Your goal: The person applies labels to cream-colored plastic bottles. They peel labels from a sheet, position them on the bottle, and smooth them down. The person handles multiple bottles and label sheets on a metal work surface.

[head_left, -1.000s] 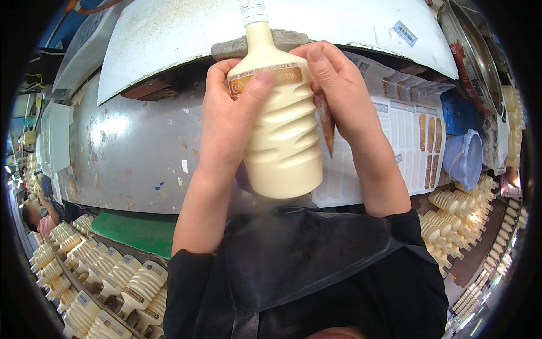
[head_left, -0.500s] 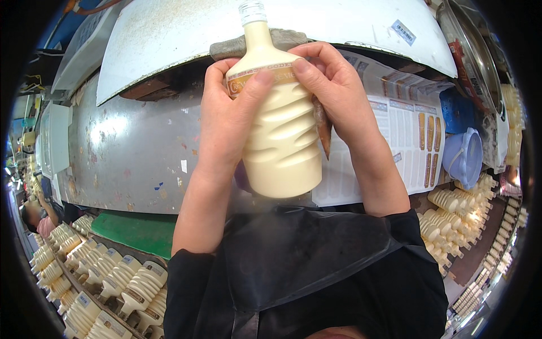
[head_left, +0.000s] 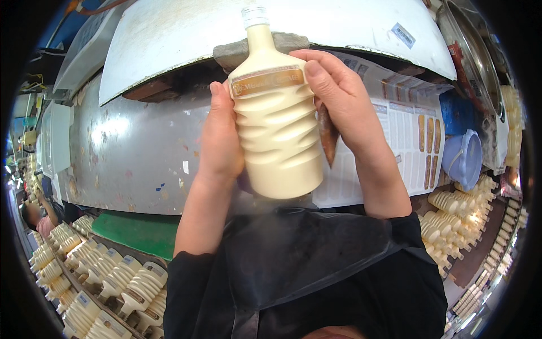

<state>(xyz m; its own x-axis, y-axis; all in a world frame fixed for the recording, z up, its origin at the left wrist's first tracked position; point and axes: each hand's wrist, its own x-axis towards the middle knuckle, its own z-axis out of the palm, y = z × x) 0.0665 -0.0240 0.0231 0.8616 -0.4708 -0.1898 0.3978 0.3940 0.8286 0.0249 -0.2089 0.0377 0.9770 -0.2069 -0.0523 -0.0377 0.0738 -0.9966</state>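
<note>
A cream-coloured bottle (head_left: pixel 279 133) with slanting grooves lies along my view, its clear-ringed neck pointing away from me. A gold-brown label (head_left: pixel 268 83) sits across its upper front. My left hand (head_left: pixel 220 133) cups the bottle's left side, with the thumb raised off its front. At the right side my right hand (head_left: pixel 344 96) grips the bottle, its thumb by the label's right end. Below that palm hangs a brown, pointed, flat piece (head_left: pixel 327 138); how it is held is hidden. A grey folded cloth (head_left: pixel 231 55) lies behind the bottle's shoulder.
White label sheets (head_left: pixel 389 130) cover the grey metal table (head_left: pixel 130 152) at right. A lilac bucket (head_left: pixel 463 158) stands beyond them. Rows of similar bottles (head_left: pixel 141 288) lie at lower left, with more bottles (head_left: pixel 451 217) at right. A white board (head_left: pixel 271 25) spans the back.
My left thumb has lifted off the label and moved left. The right thumb has slid to the label's right end, so the whole label shows. The bottle has barely moved.
</note>
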